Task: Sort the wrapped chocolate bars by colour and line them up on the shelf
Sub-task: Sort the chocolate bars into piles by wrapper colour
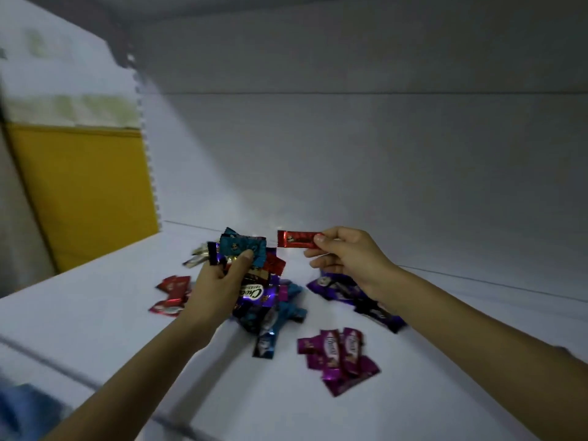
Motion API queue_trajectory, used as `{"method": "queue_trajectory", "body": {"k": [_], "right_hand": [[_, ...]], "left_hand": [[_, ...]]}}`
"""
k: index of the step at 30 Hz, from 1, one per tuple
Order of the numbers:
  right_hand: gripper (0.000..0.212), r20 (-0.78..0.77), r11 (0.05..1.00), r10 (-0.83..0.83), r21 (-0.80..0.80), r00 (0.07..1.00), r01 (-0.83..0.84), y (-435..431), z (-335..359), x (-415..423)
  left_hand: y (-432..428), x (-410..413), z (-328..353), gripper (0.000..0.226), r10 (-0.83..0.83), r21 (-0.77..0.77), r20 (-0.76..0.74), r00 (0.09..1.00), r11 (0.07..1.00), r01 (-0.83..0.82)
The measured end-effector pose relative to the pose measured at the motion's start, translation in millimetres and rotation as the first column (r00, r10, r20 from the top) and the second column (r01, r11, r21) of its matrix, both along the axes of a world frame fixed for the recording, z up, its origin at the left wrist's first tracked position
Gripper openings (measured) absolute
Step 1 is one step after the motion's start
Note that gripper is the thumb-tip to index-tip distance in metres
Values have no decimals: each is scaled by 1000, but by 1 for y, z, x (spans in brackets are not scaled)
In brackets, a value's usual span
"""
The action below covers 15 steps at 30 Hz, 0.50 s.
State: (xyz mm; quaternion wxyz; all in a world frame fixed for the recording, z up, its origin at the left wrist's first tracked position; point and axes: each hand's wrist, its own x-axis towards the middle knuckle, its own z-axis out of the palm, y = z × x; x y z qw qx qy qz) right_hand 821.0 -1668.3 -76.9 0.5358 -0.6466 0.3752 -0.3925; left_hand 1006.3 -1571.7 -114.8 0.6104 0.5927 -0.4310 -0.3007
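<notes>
Red foil-wrapped chocolate bar (297,239) pinched in my right hand (346,259), 1 o'clock of mixed wrapper heap (270,300), likely headed to red cluster (171,296) at 9 o'clock; left hand (219,281) grips blue foil bars (243,246), colour-separated.

Two hands: left hand (219,281), right hand (348,259). One red bar (297,239) aloft, about three red bars (171,296) lying left, about five magenta bars (339,354); the pile (270,300) defies counting.

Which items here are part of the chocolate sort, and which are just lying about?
In the job: red foil-wrapped bar, pinched by right hand; blue foil-wrapped bars, held by left hand; mixed heap of wrapped bars; red pile; magenta pile; purple pile; white shelf.
Lying about: yellow flat panel at left; blurred blue object, bottom left.
</notes>
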Motion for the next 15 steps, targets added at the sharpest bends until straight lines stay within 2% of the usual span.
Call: {"method": "queue_trajectory", "body": {"k": [5, 9, 12, 15], "right_hand": [[8, -80, 996, 66, -52, 995, -70, -1, -6, 62], [9, -248, 976, 141, -125, 958, -176, -1, -10, 123], [11, -421, 948, 188, -159, 887, -277, -1, -15, 158], [16, -616, 874, 27, -367, 787, -317, -3, -20, 177]], "left_hand": [[36, 60, -10, 28, 112, 12, -56, 992, 994, -111], [59, 96, -17, 25, 200, 12, -48, 979, 980, -199], [66, 111, -22, 26, 225, 15, -42, 974, 974, -224], [66, 119, -24, 27, 216, 17, -55, 975, 976, -215]]}}
